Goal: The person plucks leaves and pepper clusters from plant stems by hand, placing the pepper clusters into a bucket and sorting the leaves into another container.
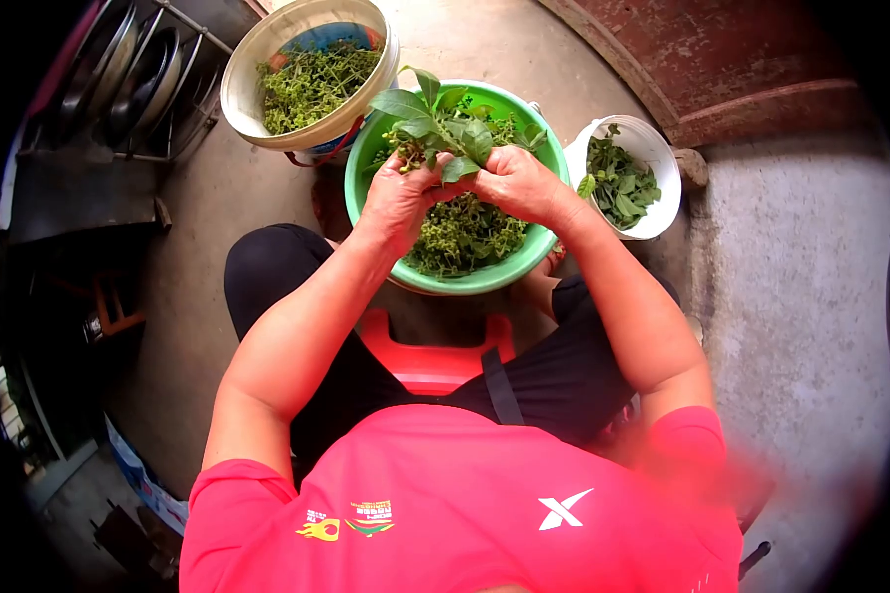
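Over a green tub (541,255) in front of me, both hands meet at a leafy sprig (427,121) with broad green leaves and small round buds. My left hand (398,203) is closed round its lower part, the buds showing by the fingertips. Close beside it, my right hand (526,186) pinches the same sprig near the stem; the exact grip point is hidden by leaves and fingers. Below the hands, a heap of green bud clusters (465,237) fills much of the tub.
A cream bucket (242,94) at the upper left holds green stems and clusters. To the right, a white bucket (667,193) contains loose leaves (618,183). A rack with pans (148,84) stands at far left. A red plastic stool (435,366) is under me.
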The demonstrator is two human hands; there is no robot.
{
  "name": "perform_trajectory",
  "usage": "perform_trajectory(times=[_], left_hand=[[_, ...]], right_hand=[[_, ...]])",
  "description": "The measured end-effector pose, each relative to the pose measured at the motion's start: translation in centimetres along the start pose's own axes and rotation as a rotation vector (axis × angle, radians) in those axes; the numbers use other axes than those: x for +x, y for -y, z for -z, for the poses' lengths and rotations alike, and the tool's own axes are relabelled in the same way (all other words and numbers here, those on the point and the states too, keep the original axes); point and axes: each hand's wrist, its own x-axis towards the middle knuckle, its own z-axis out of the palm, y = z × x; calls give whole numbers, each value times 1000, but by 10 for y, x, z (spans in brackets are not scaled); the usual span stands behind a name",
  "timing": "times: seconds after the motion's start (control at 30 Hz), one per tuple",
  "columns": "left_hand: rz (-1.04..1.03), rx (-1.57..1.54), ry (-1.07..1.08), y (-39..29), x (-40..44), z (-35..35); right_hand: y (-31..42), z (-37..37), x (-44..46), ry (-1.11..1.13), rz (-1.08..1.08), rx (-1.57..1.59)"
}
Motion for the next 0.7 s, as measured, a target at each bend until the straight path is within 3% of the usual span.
perform_trajectory(times=[0.07, 0.13, 0.2, 0.27, 0.4, 0.5, 0.6, 0.67, 0.7], left_hand=[[43, -61, -152, 0, 3, 2], [60, -40, -102, -3, 4, 9], [87, -51, -103, -4, 3, 10], [113, -49, -114, -7, 0, 8], [155, -77, -97, -8, -1, 15], [184, -101, -70, -6, 0, 20], [199, -109, -39, -4, 1, 20], [224, -128, -12, -3, 1, 18], [221, -113, -9, -2, 0, 17]], right_hand=[[-11, -1, 4, -80, 147, -79], [-11, 11, -1, -161, 119, -135], [-7, 31, -14, -279, -100, -218], [-8, 57, -30, -467, -181, -337], [-72, 115, -53, -744, -496, -748], [-90, 130, -73, -631, -773, -784], [-100, 123, -76, -697, -826, -827], [-111, 111, -64, -792, -468, -855], [-102, 102, -55, -757, -220, -710]])
